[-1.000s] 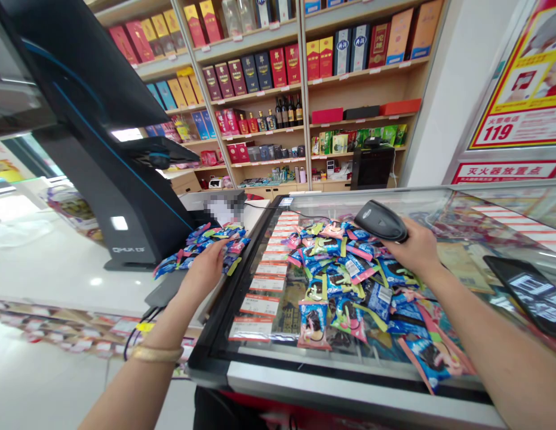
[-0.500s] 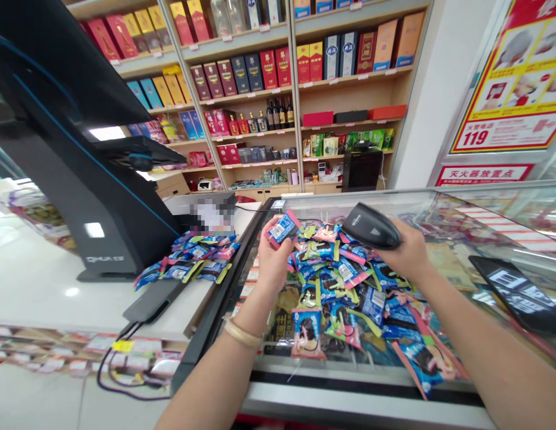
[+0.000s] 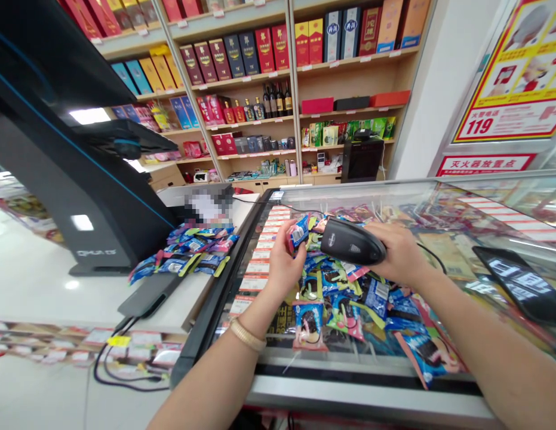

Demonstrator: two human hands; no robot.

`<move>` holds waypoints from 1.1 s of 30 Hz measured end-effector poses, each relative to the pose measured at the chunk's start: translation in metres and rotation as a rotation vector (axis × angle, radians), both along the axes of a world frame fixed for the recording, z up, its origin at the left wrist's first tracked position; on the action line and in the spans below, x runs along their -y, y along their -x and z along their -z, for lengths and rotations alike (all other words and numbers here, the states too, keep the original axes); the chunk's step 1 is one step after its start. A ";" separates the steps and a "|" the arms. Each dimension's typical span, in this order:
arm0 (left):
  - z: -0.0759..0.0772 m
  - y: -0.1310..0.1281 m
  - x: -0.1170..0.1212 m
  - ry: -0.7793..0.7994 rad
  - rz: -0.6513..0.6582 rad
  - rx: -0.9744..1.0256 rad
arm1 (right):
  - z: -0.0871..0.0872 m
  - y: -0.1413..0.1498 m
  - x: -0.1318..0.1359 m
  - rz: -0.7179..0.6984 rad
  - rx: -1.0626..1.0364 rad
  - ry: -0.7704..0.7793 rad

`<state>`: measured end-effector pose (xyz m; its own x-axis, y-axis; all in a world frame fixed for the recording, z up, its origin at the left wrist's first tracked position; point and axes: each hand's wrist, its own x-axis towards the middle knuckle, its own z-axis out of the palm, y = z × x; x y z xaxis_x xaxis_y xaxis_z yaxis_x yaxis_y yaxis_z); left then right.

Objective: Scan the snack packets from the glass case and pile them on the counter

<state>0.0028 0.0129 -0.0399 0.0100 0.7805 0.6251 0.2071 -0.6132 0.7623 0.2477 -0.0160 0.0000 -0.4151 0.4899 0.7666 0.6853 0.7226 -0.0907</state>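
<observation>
My left hand (image 3: 285,263) pinches a small blue snack packet (image 3: 299,232), its barcode side turned up. Gripped in my right hand (image 3: 401,254) is a black barcode scanner (image 3: 349,240), its head close to that packet and pointing left. Below both hands a loose pile of blue, pink and green snack packets (image 3: 343,310) lies on the glass display counter (image 3: 269,365). Part of the pile is hidden by the scanner and my right hand. A second heap of like packets (image 3: 188,248) rests on the white counter at the left, beside the black stand.
A black point-of-sale terminal (image 3: 98,221) rises from the white counter (image 3: 31,292) on the left. A phone (image 3: 519,283) lies on the glass at the right. Cables (image 3: 125,364) hang off the white counter's edge. Shelves of boxed bottles (image 3: 235,57) stand behind.
My left hand has come from the left heap to the glass counter, bringing a packet. The scanner in my right hand has shifted left, closer to that packet.
</observation>
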 end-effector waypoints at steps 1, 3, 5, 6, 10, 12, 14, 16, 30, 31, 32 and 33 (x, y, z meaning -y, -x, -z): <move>0.000 0.000 0.000 -0.009 -0.003 -0.008 | -0.001 0.000 0.000 -0.005 0.004 0.004; -0.001 -0.001 0.000 -0.021 -0.023 -0.025 | -0.001 0.000 0.000 -0.004 0.009 0.029; -0.001 -0.001 0.000 -0.023 -0.044 -0.036 | -0.001 -0.001 -0.001 0.000 0.010 0.054; 0.000 -0.001 0.000 -0.020 -0.046 -0.037 | 0.000 -0.001 -0.001 -0.003 0.008 0.056; 0.001 0.000 0.000 -0.003 0.024 0.006 | 0.005 -0.003 -0.004 0.010 -0.017 0.003; 0.002 0.002 0.002 -0.013 0.085 0.009 | 0.008 -0.005 -0.006 0.055 -0.053 -0.034; 0.001 0.003 0.005 -0.042 0.136 -0.057 | 0.011 -0.008 -0.008 0.113 -0.097 -0.044; 0.000 0.006 0.008 -0.107 0.188 -0.178 | 0.012 -0.011 -0.010 0.158 -0.133 -0.038; -0.012 0.017 0.014 -0.180 0.288 -0.512 | 0.021 -0.022 -0.017 0.132 -0.126 -0.144; -0.015 0.022 0.010 -0.206 0.185 -0.476 | 0.020 -0.022 -0.017 0.120 -0.119 -0.168; -0.018 0.028 0.005 -0.223 0.047 -0.447 | 0.018 -0.023 -0.017 0.106 -0.109 -0.194; -0.023 0.036 0.000 -0.226 -0.121 -0.425 | 0.016 -0.022 -0.017 0.093 -0.100 -0.220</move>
<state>-0.0332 0.0124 -0.0173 0.2185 0.6375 0.7388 0.5509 -0.7055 0.4459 0.2700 0.0010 -0.0165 -0.2926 0.3399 0.8938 0.7456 0.6664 -0.0093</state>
